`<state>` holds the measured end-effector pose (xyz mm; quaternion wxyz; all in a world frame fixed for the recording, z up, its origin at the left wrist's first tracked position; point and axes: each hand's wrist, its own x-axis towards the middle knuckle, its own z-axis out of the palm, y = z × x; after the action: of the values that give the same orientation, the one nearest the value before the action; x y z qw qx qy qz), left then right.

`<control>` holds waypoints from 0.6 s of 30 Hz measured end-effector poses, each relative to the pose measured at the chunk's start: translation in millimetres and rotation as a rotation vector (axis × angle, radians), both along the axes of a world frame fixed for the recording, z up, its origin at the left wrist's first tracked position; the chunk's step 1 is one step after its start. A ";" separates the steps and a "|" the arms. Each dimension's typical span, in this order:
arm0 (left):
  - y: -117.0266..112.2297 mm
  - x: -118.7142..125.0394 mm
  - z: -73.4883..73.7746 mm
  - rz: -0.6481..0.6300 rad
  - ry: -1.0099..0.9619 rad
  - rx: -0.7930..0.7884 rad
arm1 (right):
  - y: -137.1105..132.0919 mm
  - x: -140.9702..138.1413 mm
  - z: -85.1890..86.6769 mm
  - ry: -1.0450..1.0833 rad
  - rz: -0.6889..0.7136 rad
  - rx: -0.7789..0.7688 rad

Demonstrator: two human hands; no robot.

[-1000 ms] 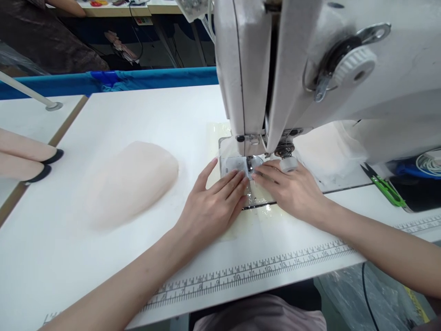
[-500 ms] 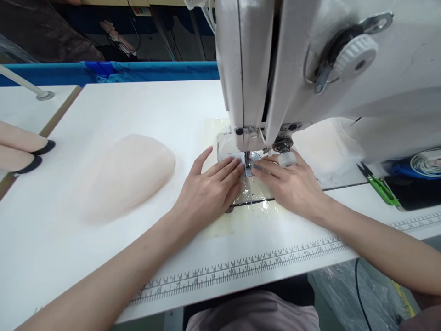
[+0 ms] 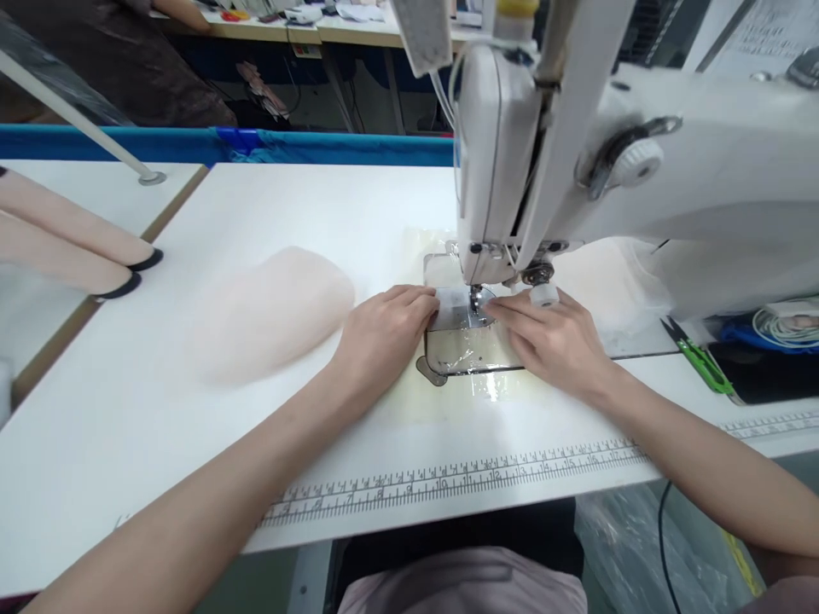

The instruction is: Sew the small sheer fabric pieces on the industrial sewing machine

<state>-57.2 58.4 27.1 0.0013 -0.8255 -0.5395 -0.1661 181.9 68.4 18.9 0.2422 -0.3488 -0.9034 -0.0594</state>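
Observation:
My left hand (image 3: 392,328) rests at the left edge of the sewing machine's metal bed plate (image 3: 457,345), its fingers curled and pressed together. Whatever those fingers may hold is hidden. From the other side, my right hand (image 3: 556,337) lies by the presser foot (image 3: 475,303), fingers stretched out toward it and fingertips close to the needle area. No cloth can be made out under the foot. Left of my left hand, a sheer pale-pink piece of fabric (image 3: 287,307) is spread on the white table (image 3: 307,200).
The sewing machine head (image 3: 505,162) stands over the plate. More pale sheer fabric (image 3: 601,281) lies behind my right hand. Green-handled snips (image 3: 704,362) sit at the right near a coiled cable (image 3: 790,328). A printed ruler (image 3: 441,484) follows the front edge. Pink tubes with black ends (image 3: 121,277) lie left.
My left hand has gone from flat with spread thumb to curled fingers, drawing left from the presser foot. My right hand stays near the foot. The camera view has shifted, showing more background.

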 end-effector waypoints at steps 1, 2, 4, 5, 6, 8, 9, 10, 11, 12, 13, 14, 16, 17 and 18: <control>-1.7 -4.9 9.9 0.010 -0.012 -0.084 | -1.9 -0.7 1.4 0.083 0.042 -0.062; -4.4 -10.7 20.7 0.004 -0.047 -0.192 | -4.3 -2.1 4.0 0.170 0.093 -0.144; -11.8 -23.4 42.2 -0.084 -0.178 -0.428 | -9.8 -8.0 13.1 0.295 0.184 -0.374; -16.0 -29.6 51.7 -0.128 -0.247 -0.500 | -12.5 -12.6 19.6 0.315 0.218 -0.514; -20.0 -35.4 60.0 -0.162 -0.301 -0.548 | -14.9 -18.4 27.0 0.318 0.243 -0.668; -26.4 -45.2 72.8 -0.186 -0.362 -0.579 | -17.6 -32.9 42.6 0.322 0.317 -0.991; -28.7 -49.5 77.5 -0.187 -0.375 -0.583 | -17.9 -41.5 49.8 0.352 0.354 -1.146; -30.5 -53.8 81.3 -0.186 -0.387 -0.581 | -17.6 -50.6 56.1 0.392 0.380 -1.269; -32.1 -58.7 84.3 -0.186 -0.401 -0.572 | -16.8 -60.0 61.0 0.435 0.383 -1.347; -33.7 -64.5 86.4 -0.183 -0.415 -0.556 | -15.9 -69.5 64.6 0.479 0.376 -1.386; -35.6 -71.6 87.6 -0.172 -0.428 -0.537 | -14.9 -78.9 66.8 0.520 0.368 -1.390; -38.1 -80.3 87.8 -0.152 -0.440 -0.520 | -14.1 -87.8 68.0 0.556 0.360 -1.372; -45.2 -102.4 84.6 -0.103 -0.479 -0.526 | -13.3 -103.6 68.2 0.604 0.352 -1.315; -49.8 -115.1 81.4 -0.079 -0.504 -0.561 | -13.2 -110.2 68.0 0.614 0.346 -1.292; -54.8 -128.4 77.4 -0.066 -0.538 -0.617 | -13.1 -116.2 67.8 0.612 0.338 -1.278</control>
<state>-185.6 3.6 104.5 -0.3928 -0.7312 -0.5181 -0.2063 65.7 55.3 86.7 0.2389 -0.2788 -0.6948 0.6184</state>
